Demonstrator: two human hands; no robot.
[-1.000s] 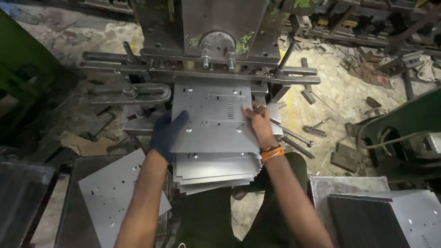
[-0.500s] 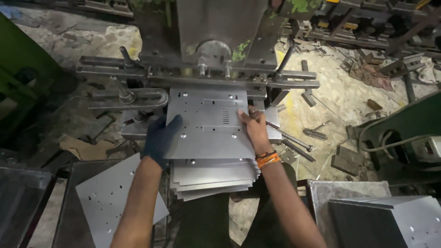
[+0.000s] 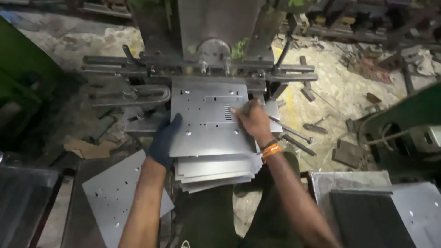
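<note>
Dim workshop, stained concrete floor (image 3: 340, 87) strewn with metal scraps (image 3: 314, 128), green machine housing (image 3: 404, 115) at right

A grey press machine (image 3: 216, 27) stands far centre, a green machine (image 3: 404, 124) at right, a loose perforated plate (image 3: 119, 197) lies near left, dark sheets (image 3: 367, 220) sit near right, and scrap metal (image 3: 317, 128) litters the dusty floor (image 3: 340, 82).
</note>
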